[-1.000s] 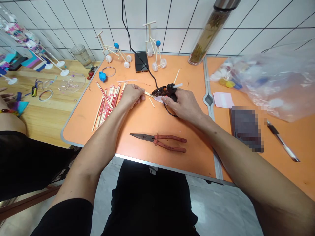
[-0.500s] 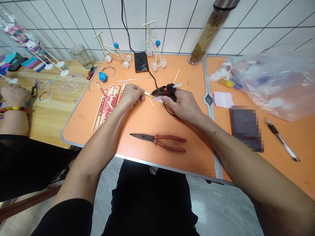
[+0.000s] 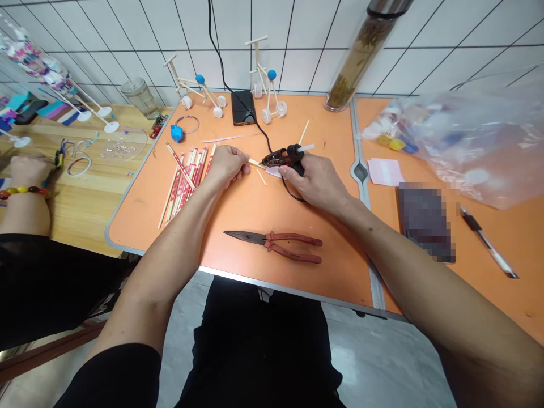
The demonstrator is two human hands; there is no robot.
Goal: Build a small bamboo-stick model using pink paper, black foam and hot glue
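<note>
White wall tiles (image 3: 293,28) with dark grout back an orange folding table (image 3: 340,277), where a person works with a black glue gun (image 3: 278,157) near the middle of the tabletop. The right hand (image 3: 321,175) is wrapped around the gun's handle, a whitish glue stick (image 3: 306,148) jutting from its rear. The left hand (image 3: 227,165), thumb and fingers pinched together, grips one end of a pale wooden stick (image 3: 255,162); the nozzle meets its other end, though whether they touch cannot be told. Just below lies a short stick piece (image 3: 262,177).

Nearer the table's front edge rest needle-nose pliers (image 3: 293,237) with red handles. Beside the left forearm, chopsticks (image 3: 187,178) in red-printed wrappers lie in a loose pile. Two stick-built tricycle models, one on the left (image 3: 199,84) and one on the right (image 3: 272,75), each topped by a blue ball, flank a black smartphone (image 3: 243,107) crossed by a black cord (image 3: 219,48).

On an adjoining wooden table (image 3: 89,212), a co-worker's hand (image 3: 29,169) appears above a beaded bracelet (image 3: 25,190), its fingers too unclear to read.
</note>
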